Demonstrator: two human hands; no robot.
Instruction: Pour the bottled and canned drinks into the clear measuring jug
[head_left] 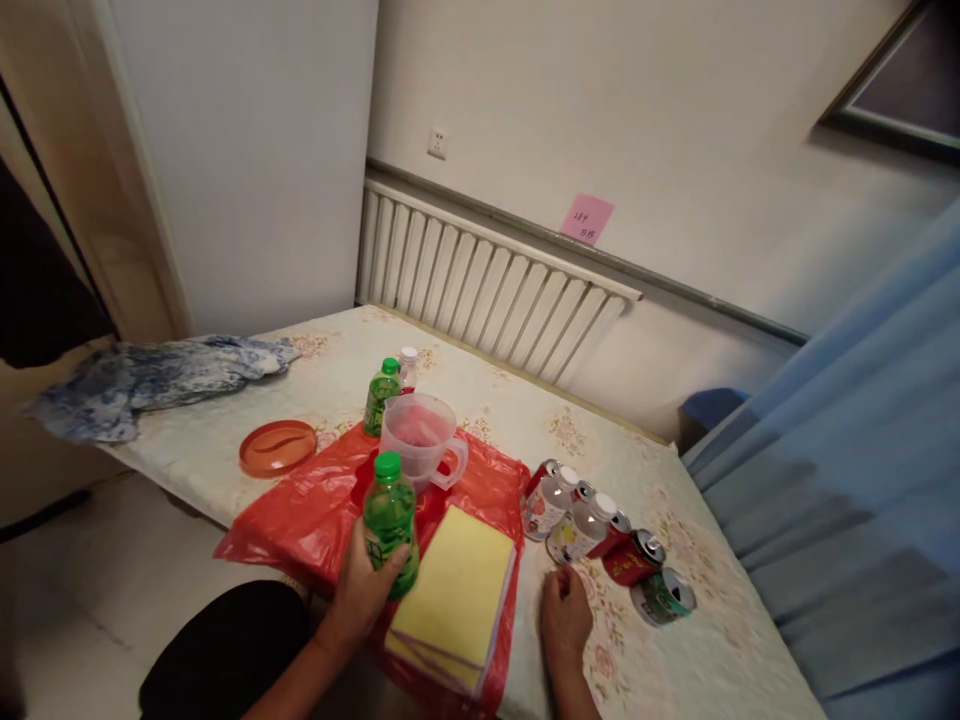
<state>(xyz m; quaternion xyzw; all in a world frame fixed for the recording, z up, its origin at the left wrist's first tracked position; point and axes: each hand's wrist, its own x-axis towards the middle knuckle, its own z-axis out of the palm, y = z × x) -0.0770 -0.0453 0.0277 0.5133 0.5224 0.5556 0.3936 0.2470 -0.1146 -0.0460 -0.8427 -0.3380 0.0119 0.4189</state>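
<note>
While your left hand [366, 585] is wrapped around a green-capped bottle of green drink [388, 512] in front of the translucent measuring jug [420, 455], your right hand [568, 612] rests loosely curled near two white-capped bottles [550, 510], with nothing visible in its grip. Those two already stand grouped with red cans [632, 558] and a green can [664, 598] on the table [637, 470]. Outside that group, a second green bottle [379, 403] stands behind the jug, beside another white-capped bottle [408, 370]. You haven't released the held bottle; whether its base touches the red plastic bag [289, 515] isn't clear.
</note>
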